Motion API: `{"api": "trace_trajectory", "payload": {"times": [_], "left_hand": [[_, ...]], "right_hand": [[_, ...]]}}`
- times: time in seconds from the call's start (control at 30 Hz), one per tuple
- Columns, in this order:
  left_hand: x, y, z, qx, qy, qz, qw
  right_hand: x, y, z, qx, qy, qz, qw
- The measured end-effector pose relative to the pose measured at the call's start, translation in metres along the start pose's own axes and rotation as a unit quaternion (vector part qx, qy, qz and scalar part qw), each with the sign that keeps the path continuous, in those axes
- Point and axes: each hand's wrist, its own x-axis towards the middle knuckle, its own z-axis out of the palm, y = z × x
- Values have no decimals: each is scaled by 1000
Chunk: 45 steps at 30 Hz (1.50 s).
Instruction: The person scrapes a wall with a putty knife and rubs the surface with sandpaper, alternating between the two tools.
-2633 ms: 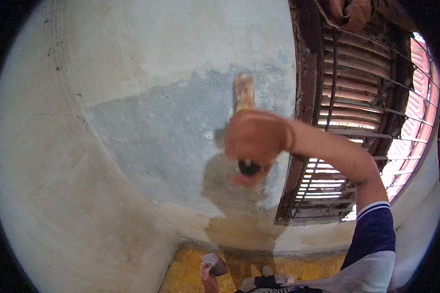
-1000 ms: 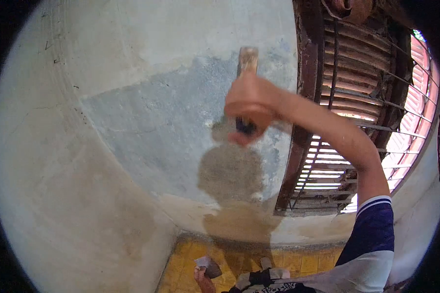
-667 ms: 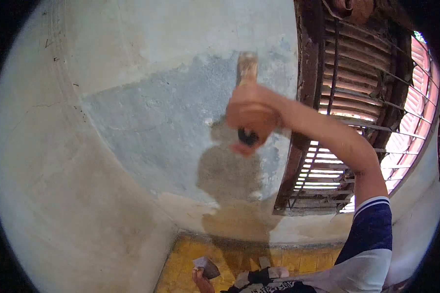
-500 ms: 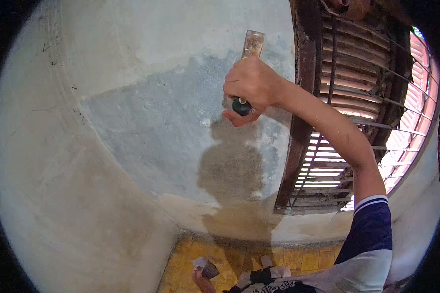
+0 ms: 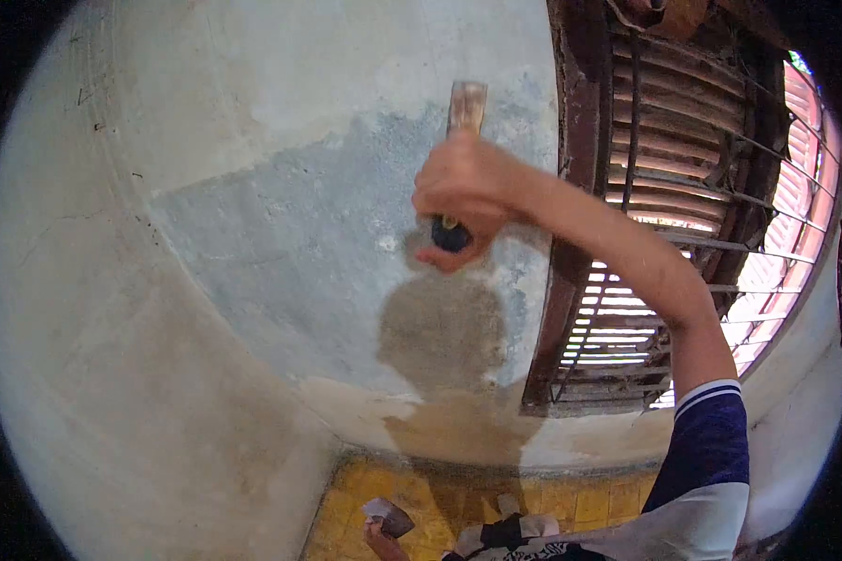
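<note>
My right hand (image 5: 468,187) is closed round the dark handle (image 5: 451,234) of a putty knife. Its worn, stained blade (image 5: 467,107) points up along the wall, over the upper edge of a blue-grey patch (image 5: 299,224). The handle's butt end shows below my fist, with the thumb beneath it. Low in the view, my left hand (image 5: 380,540) grips a small flat piece (image 5: 389,517), pale on one part and dark grey-brown on the other. What it is made of I cannot tell.
To the right stands a window with a dark wooden frame (image 5: 571,243), metal bars and slatted shutters (image 5: 669,140). Plain wall (image 5: 94,309) curves away on the left. Yellow floor tiles (image 5: 589,505) lie below, and my shadow (image 5: 444,327) falls on the wall.
My right hand has moved down and slightly left with the putty knife, still gripping it. The left hand has shifted a little left and down, keeping its flat piece.
</note>
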Motion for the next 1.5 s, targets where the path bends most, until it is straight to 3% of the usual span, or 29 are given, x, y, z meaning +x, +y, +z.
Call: {"api": "trace_trajectory", "payload": {"times": [0.07, 0.1, 0.2, 0.23, 0.3, 0.37, 0.47, 0.5, 0.6, 0.67, 0.73, 0.87, 0.93, 1.0, 1.1, 1.17, 1.23, 1.3, 1.33, 1.37, 1.4, 1.43, 1.47, 1.5], "left_hand": [[-1, 4, 36, 86, 150, 29, 984], [1, 6, 48, 129, 222, 45, 966], [-5, -14, -19, 135, 67, 49, 987], [-4, -30, -27, 116, 197, 85, 970], [-12, -43, -42, 148, 278, 88, 945], [-24, -54, -67, 191, 240, 88, 948], [-47, -88, -155, 218, 119, 135, 959], [-47, -86, -133, 244, 169, 164, 941], [-45, -71, -115, 319, 276, 44, 906], [-34, -63, -91, 309, 324, 50, 893], [-22, -59, -74, 294, 353, 75, 885], [-7, -55, -48, 279, 379, 100, 877], [-4, -52, -33, 281, 378, 101, 876], [2, -52, -21, 284, 377, 100, 876], [29, -36, -17, 361, 267, 122, 885], [61, -19, -15, 403, 195, 143, 883], [115, 30, 11, 388, 176, 86, 901], [181, 76, 53, 507, 124, 229, 822], [202, 102, 117, 498, 114, 249, 823], [229, 120, 141, 546, 84, 313, 773], [243, 139, 178, 644, 79, 318, 691], [266, 151, 223, 637, -18, 451, 625], [280, 163, 254, 693, -46, 491, 526], [295, 170, 284, 688, -59, 520, 504]], "right_hand": [[-2, 13, -8, -53, 0, 22, 998], [0, 8, -9, -11, 38, 12, 999], [10, -29, -15, 45, 6, -20, 999], [6, -13, -6, 52, 25, -44, 997], [6, 6, -11, 15, 24, -24, 999], [7, 7, -5, 32, 57, -12, 998], [11, -27, -4, 43, -7, -46, 998], [8, -16, -5, 36, -1, -38, 999], [-9, 10, -3, 20, 7, -8, 1000], [-7, 3, 2, 3, 10, 10, 1000], [-2, -39, -6, 29, -173, 69, 982], [-47, -140, 14, 143, -177, -91, 969], [-75, -191, 14, 219, -97, -76, 968], [-110, -230, 26, 314, -116, -40, 942], [-166, -289, 50, 329, -88, 119, 933], [-191, -312, 58, 365, -80, 227, 900], [-214, -348, 61, 364, -95, 341, 861], [-239, -380, 67, 398, -84, 435, 804], [-251, -397, 71, 434, -66, 472, 765], [-258, -409, 74, 467, -47, 509, 721], [-261, -417, 73, 456, -32, 528, 716], [-259, -422, 68, 444, -17, 548, 709], [-259, -427, 66, 431, -2, 567, 702], [-265, -435, 68, 409, -28, 569, 713]]}}
